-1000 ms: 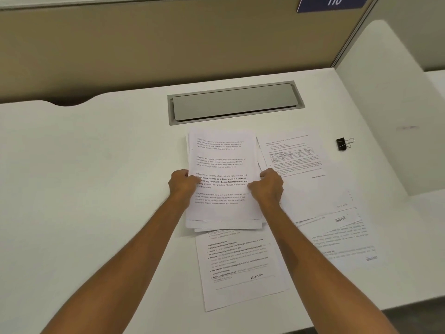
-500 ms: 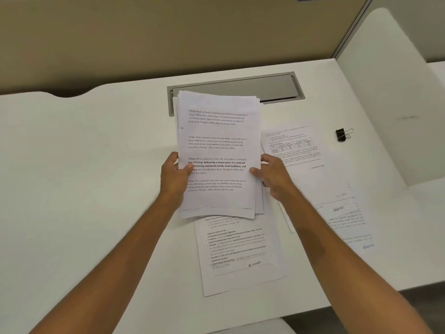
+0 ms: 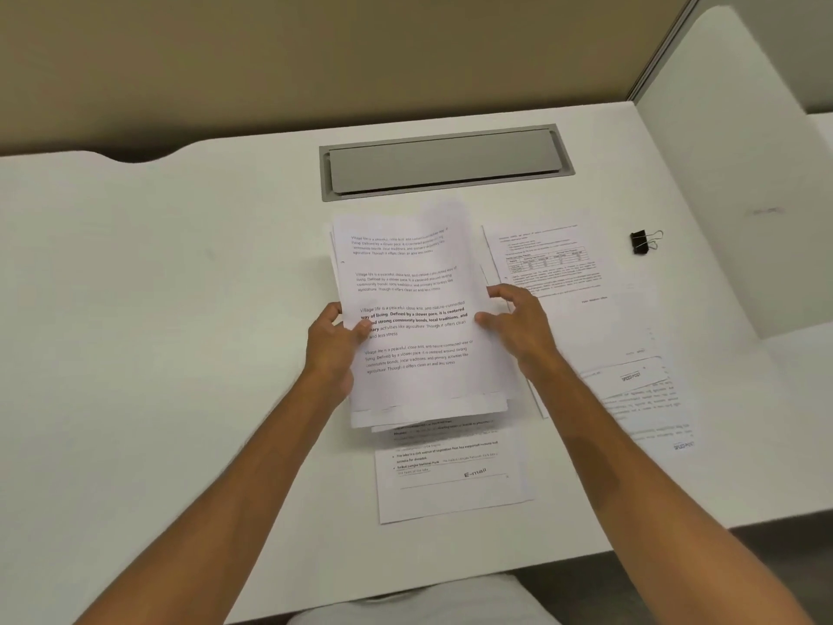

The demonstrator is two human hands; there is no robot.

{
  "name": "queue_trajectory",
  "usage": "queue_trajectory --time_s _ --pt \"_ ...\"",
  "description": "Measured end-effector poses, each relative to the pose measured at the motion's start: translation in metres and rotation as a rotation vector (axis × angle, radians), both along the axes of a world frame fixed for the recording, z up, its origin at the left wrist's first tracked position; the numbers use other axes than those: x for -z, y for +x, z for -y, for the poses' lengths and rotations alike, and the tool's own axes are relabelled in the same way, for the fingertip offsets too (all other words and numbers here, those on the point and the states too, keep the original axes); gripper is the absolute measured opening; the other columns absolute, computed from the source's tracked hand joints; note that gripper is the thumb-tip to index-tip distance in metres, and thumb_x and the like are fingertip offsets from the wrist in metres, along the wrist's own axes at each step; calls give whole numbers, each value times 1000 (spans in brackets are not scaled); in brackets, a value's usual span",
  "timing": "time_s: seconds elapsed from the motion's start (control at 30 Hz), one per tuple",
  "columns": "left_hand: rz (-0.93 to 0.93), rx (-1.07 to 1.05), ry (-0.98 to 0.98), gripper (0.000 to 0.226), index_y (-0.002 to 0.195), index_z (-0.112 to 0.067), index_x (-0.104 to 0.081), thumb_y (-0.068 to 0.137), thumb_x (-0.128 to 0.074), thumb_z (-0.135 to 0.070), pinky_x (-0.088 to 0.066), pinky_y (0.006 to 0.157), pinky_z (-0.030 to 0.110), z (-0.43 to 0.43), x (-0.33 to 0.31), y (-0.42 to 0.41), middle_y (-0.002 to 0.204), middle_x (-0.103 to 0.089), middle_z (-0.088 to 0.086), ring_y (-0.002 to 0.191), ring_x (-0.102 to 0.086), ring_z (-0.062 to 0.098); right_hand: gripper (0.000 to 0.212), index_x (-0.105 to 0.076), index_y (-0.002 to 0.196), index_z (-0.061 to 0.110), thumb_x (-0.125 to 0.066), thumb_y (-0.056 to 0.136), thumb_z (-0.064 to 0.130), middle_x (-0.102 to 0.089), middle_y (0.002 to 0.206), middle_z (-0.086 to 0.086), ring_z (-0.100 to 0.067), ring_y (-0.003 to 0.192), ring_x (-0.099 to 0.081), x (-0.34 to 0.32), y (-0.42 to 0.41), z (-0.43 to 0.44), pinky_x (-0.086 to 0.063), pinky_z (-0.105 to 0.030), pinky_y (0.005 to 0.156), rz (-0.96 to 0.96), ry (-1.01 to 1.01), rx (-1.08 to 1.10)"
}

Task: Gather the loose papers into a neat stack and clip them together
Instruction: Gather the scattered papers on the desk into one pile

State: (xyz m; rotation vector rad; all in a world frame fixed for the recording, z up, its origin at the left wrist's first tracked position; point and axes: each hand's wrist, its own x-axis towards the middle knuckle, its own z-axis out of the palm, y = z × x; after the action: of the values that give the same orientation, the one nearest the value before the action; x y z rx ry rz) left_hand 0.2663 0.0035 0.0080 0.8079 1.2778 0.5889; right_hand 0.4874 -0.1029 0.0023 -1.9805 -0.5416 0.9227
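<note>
A bundle of printed sheets (image 3: 414, 281) hangs over the middle of the white desk (image 3: 157, 354), its edges uneven and its top corner blurred. My left hand (image 3: 336, 342) grips the bundle's left edge, thumb on the top page. My right hand (image 3: 514, 322) is at the right edge with fingers spread, its hold unclear. One loose sheet marked "E-mail" (image 3: 450, 484) lies flat below the bundle. Several more sheets (image 3: 581, 309) lie to the right, partly under my right forearm. A black binder clip (image 3: 642, 242) sits on the desk at the far right.
A grey cable flap (image 3: 446, 162) is set into the desk just behind the papers. A beige partition (image 3: 315, 51) closes the back and a white side panel (image 3: 730, 182) closes the right. The desk's front edge is near my body.
The bundle, raised upright half a second ago, has dropped lower and tilted back toward the desk. My right hand's fingers have loosened and spread along the right edge.
</note>
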Motion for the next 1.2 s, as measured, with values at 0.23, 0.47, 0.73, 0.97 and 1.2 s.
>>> queue_trajectory --time_s 0.23,0.47,0.73,0.97,1.2 --pt "-47 47 -56 20 99 -13 -67 90 -68 5 -61 70 38 36 13 -20 98 -79 9 87 -76 29 27 -68 105 21 -78 82 13 -72 90 -4 -22 80 -69 -3 -19 43 -57 -31 71 97 -153 -46" --pt "-431 173 64 17 89 -19 -70 82 -79 -7 -60 77 36 81 29 -41 89 -76 3 85 -74 24 20 -63 97 19 -77 84 12 -61 95 4 -10 75 -55 17 -61 89 -33 -14 52 349 -300 13" --pt "-540 213 125 22 77 -19 -69 79 -73 2 -63 77 46 89 24 -30 81 -75 1 82 -74 30 31 -56 117 16 -69 89 18 -49 120 -5 -24 96 -57 20 -76 91 -38 -28 66 434 -462 -13" --pt "-584 220 72 9 84 -1 -65 80 -73 -2 -62 79 51 83 26 -28 90 -74 18 83 -72 36 22 -53 95 13 -69 81 7 -59 99 -8 -19 72 -52 21 -68 84 -27 -22 47 284 -451 53" --pt "-565 174 16 21 95 6 -64 79 -74 -2 -61 81 55 82 28 -26 100 -74 21 94 -72 41 41 -48 113 15 -72 80 7 -56 99 -1 -13 70 -57 22 -56 80 -39 -23 51 86 -390 170"
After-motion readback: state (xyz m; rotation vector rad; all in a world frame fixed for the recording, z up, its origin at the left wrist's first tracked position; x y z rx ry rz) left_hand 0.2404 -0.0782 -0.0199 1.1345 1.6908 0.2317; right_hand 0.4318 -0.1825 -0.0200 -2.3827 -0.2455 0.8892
